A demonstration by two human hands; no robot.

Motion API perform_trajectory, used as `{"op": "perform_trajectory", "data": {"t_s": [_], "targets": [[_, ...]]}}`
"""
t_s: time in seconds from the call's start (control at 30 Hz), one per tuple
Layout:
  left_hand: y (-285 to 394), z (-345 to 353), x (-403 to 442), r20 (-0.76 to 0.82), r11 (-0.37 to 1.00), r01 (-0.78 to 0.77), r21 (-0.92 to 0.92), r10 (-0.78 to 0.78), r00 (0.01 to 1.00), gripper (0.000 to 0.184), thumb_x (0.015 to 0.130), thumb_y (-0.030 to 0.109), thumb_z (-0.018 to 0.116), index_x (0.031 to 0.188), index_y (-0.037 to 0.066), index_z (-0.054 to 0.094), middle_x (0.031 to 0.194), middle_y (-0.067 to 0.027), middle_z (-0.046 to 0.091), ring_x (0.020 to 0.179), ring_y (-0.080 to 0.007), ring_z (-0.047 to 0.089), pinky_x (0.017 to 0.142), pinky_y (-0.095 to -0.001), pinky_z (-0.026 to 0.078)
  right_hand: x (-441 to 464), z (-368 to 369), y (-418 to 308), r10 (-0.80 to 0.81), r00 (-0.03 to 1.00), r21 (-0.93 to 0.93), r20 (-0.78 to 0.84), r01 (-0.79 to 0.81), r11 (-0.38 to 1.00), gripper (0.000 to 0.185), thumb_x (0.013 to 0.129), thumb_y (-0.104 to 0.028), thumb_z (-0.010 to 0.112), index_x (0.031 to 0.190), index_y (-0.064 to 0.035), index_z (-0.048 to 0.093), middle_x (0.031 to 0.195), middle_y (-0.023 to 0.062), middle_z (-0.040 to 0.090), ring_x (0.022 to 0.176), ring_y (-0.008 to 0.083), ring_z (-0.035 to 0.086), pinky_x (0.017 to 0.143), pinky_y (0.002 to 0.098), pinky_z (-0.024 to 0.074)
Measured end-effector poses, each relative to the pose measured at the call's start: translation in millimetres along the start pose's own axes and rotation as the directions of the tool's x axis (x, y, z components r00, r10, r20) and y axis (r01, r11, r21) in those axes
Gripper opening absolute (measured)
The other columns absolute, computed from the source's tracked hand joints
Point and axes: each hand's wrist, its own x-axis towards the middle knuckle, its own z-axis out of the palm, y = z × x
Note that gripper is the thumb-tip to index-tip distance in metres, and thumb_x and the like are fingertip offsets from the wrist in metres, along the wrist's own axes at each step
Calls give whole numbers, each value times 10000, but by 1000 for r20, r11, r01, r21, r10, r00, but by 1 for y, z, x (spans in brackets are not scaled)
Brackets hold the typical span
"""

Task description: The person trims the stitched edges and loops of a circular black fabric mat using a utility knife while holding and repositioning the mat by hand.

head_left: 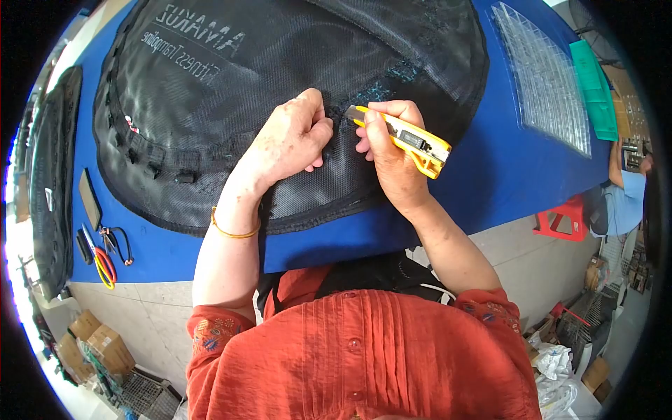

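A black mesh trampoline mat (203, 105) with mirror-reversed white lettering lies on the blue table. My left hand (294, 133) is closed in a fist on the mat, pinching what seems to be its dark fabric; the exact part is hidden under the fingers. In my right hand (395, 150) is a yellow utility knife (420, 143), its tip pointing left toward the left hand, just above the mat. Loose teal thread bits (381, 87) are scattered on the mat beyond the knife. Black loops (157, 157) line the mat's left edge.
On the blue table (301, 255) at the left lie red-handled scissors (105, 269), a dark phone-like slab (89, 198) and a black cord (124, 245). Clear plastic strips (542, 77) and a green tray (593, 91) sit at the right. A red stool (563, 220) and another person (623, 199) are beyond.
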Motion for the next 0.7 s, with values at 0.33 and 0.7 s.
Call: {"op": "perform_trajectory", "data": {"t_s": [0.33,0.7], "targets": [[-1,0,0,-8,1000,3,6,-3,1000,138,951,45,557,851,-29,498,688,-127,628,526,-167,651,477,-304,533,2,1,4,-5,1000,34,5,5,999,195,1044,-202,616,1172,-65,564,925,60,670,712,55,633,603,194,500],[1,0,-2,-13,1000,-9,7,9,1000,140,954,47,557,853,-34,501,683,-132,627,523,-166,652,472,-302,529,1,2,3,-28,1000,-13,3,28,1000,191,1037,-211,627,1154,-66,585,891,36,674,690,42,621,593,192,494]]}}
